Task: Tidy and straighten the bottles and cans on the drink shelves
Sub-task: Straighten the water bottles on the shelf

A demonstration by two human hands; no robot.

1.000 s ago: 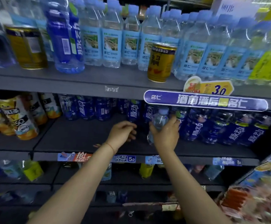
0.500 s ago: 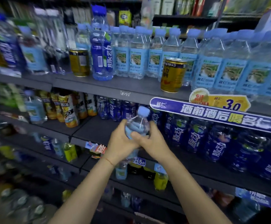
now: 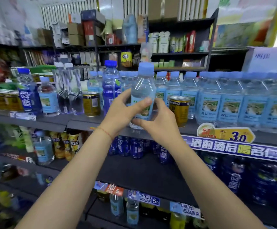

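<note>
water bottle (image 3: 143,90): upright (light blue cap), held in front of the top drink shelf (image 3: 55,120)
left hand (image 3: 119,111): wrapped round it
right hand (image 3: 159,119): gripping its lower part

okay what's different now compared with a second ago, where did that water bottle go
The water bottle came off the lower shelf, where the right hand alone gripped it, and now sits raised at the upper shelf. The left hand has joined the grip. The gold can stayed put.
</note>
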